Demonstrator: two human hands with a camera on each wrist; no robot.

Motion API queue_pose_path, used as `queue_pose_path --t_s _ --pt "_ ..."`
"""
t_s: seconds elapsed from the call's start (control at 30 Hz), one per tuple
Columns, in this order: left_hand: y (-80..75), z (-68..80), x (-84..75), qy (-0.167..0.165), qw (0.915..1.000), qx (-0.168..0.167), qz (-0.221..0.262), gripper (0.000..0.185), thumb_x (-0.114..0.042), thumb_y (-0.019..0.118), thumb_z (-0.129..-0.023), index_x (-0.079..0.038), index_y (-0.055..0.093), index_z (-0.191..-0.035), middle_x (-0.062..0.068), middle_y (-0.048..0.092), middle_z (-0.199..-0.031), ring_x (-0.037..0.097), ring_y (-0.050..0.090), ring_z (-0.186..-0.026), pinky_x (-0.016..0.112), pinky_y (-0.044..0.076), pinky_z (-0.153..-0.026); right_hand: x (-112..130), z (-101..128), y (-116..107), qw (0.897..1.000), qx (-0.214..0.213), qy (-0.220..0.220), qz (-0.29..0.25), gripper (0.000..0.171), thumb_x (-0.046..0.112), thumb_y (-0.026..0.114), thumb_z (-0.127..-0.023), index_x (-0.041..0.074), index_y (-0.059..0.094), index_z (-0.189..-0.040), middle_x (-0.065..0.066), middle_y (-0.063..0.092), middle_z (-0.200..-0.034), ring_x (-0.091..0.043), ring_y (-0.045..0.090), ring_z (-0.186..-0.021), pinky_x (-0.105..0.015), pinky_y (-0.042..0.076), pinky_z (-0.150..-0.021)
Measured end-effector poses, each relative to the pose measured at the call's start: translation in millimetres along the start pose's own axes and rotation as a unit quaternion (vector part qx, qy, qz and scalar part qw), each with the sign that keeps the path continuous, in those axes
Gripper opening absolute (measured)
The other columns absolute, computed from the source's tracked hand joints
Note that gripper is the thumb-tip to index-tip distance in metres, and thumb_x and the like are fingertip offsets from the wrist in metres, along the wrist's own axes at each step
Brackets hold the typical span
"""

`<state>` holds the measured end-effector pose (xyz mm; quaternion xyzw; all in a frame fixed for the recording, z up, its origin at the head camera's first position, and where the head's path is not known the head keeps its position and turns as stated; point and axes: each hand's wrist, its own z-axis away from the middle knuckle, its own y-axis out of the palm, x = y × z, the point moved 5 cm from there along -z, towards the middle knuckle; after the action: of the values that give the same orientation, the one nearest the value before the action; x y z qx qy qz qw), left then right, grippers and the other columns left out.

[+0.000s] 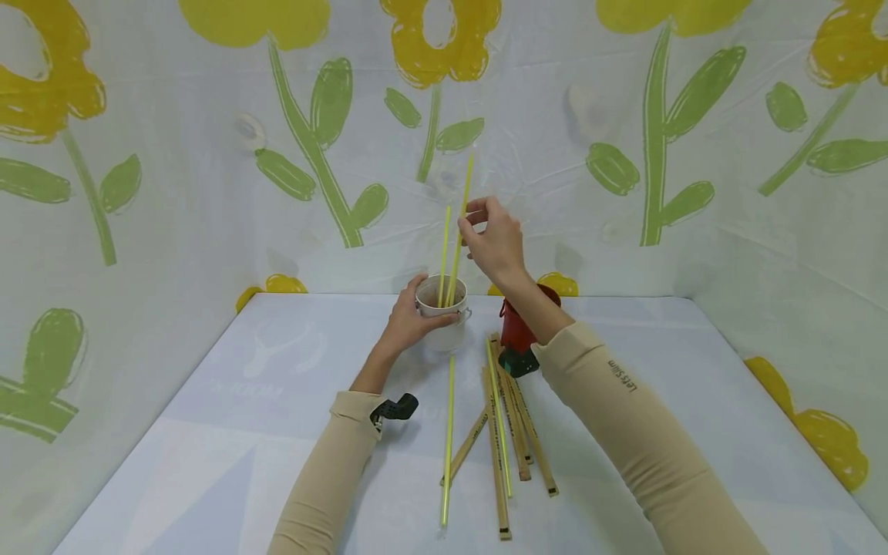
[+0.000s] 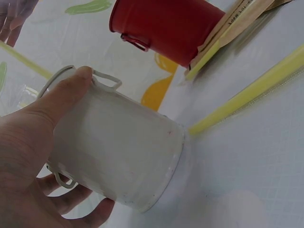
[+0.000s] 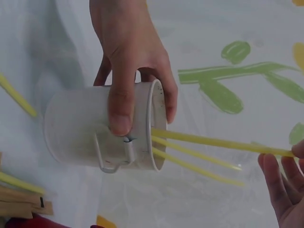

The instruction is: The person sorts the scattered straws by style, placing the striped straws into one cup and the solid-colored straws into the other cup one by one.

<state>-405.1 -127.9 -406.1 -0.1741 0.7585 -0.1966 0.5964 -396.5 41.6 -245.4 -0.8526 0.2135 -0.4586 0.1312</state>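
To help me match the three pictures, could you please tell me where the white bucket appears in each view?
Head: the white bucket is near the centre, slightly below mid-height.
Left wrist: the white bucket is left of centre, slanted in the picture.
Right wrist: the white bucket is left of centre, sideways in the picture.
Shared landmark: the left hand holding it.

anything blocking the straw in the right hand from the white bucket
Nothing visible does: the straw held by the right hand dips into the white bucket, beside two other straws.
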Motion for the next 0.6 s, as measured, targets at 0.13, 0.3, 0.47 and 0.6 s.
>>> queue_pose_path --t_s 0.13,0.3,0.47,0.6 --pt "-0.6 0.4 0.1 -0.003 1.0 0.0 -0.001 0.107 -0.049 0.085 -0.071 -0.022 0.024 -0.155 0.014 0.04 -0.147 0.034 0.042 -0.135 0.057 0.039 -0.106 -5 4 7 1.0 0.012 0.011 -0.003 0.027 0.02 0.063 -0.096 0.006 0.057 -0.119 -0.012 0.07 -0.101 -0.025 0.072 -0.075 -0.027 0.057 -0.057" --pt "-0.8 -0.4 0.8 -0.001 1.0 -0.004 -0.003 0.106 -0.049 0.085 -0.071 -0.022 0.025 -0.154 0.014 0.041 -0.146 0.033 0.043 -0.133 0.056 0.04 -0.106 -11 10 15 0.999 0.028 0.019 -0.005 0.028 0.019 0.063 -0.096 0.006 0.056 -0.12 -0.013 0.069 -0.102 -0.027 0.073 -0.078 -0.027 0.057 -0.058" --pt "-0.5 -1.3 1.6 0.005 0.9999 -0.008 -0.005 0.107 -0.049 0.086 -0.07 -0.022 0.025 -0.154 0.013 0.042 -0.145 0.032 0.044 -0.132 0.054 0.04 -0.106 -18 14 24 0.999 0.034 0.013 0.004 0.027 0.017 0.063 -0.096 0.005 0.057 -0.119 -0.014 0.07 -0.101 -0.026 0.073 -0.075 -0.027 0.056 -0.056" --pt "-0.3 -1.0 1.5 0.002 1.0 -0.007 -0.001 0.107 -0.049 0.086 -0.07 -0.023 0.025 -0.154 0.014 0.041 -0.146 0.032 0.044 -0.132 0.055 0.04 -0.106 -23 18 30 0.999 0.038 0.012 0.014 0.026 0.017 0.062 -0.096 0.005 0.057 -0.118 -0.014 0.07 -0.1 -0.026 0.073 -0.074 -0.028 0.057 -0.056"
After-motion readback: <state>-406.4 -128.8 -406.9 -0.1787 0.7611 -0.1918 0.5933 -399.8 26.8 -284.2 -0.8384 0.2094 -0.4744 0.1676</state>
